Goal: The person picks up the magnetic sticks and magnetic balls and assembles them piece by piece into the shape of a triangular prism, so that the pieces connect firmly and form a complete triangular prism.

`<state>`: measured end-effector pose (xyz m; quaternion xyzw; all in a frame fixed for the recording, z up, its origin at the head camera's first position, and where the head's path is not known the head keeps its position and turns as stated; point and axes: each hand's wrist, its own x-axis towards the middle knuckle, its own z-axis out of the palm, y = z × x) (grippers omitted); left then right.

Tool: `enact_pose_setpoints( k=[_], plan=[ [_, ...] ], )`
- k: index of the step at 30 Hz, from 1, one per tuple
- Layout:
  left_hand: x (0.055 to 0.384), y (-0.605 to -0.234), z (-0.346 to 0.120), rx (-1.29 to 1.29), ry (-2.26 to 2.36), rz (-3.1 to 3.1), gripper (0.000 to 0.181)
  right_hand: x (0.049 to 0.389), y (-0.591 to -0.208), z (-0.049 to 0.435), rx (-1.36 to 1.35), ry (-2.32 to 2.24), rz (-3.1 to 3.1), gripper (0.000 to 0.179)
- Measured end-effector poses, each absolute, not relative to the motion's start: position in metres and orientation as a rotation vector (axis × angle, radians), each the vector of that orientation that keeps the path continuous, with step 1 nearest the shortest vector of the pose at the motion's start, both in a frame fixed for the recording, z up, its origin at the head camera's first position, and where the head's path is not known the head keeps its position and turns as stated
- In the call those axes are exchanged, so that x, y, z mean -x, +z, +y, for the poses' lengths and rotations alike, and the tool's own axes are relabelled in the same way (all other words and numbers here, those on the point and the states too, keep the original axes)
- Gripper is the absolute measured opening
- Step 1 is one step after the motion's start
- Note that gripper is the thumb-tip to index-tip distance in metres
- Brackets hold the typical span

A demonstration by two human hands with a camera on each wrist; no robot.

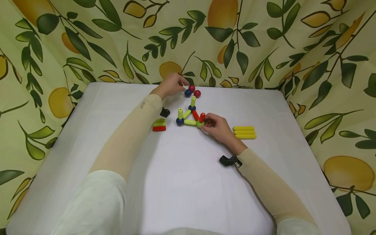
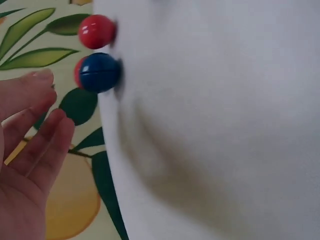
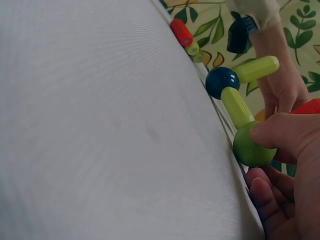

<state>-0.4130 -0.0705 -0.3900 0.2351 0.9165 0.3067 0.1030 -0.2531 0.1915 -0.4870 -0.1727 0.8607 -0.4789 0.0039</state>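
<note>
A triangular frame of balls and short rods stands on the table. Its corners are a near-left blue ball (image 1: 180, 122), a far blue ball (image 1: 192, 108) and a green ball (image 3: 254, 145). Light green rods (image 1: 190, 122) and a red rod (image 1: 195, 115) join them, and each corner bears an upright rod. My right hand (image 1: 218, 128) pinches the green ball between thumb and fingers. Beyond the frame, my left hand (image 1: 172, 85) reaches with loosely extended fingers beside a loose blue ball (image 2: 100, 73). A gap shows between them in the left wrist view. Two red balls (image 1: 197, 93) lie by it.
Several yellow rods (image 1: 245, 132) lie side by side right of my right hand. Left of the frame, a loose red rod (image 1: 159, 129) lies beside light green rods (image 1: 159, 122). A fruit-patterned curtain (image 1: 188, 42) hangs behind the white table (image 1: 182, 189).
</note>
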Motion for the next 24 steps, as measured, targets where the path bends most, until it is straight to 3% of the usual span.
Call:
enact_pose_setpoints(
  k=[24],
  plan=[
    [0.413,-0.411,-0.06,-0.738,0.757,2.672,0.03,0.254,-0.489,0.19,0.569,-1.505,2.702,0.021]
  ],
)
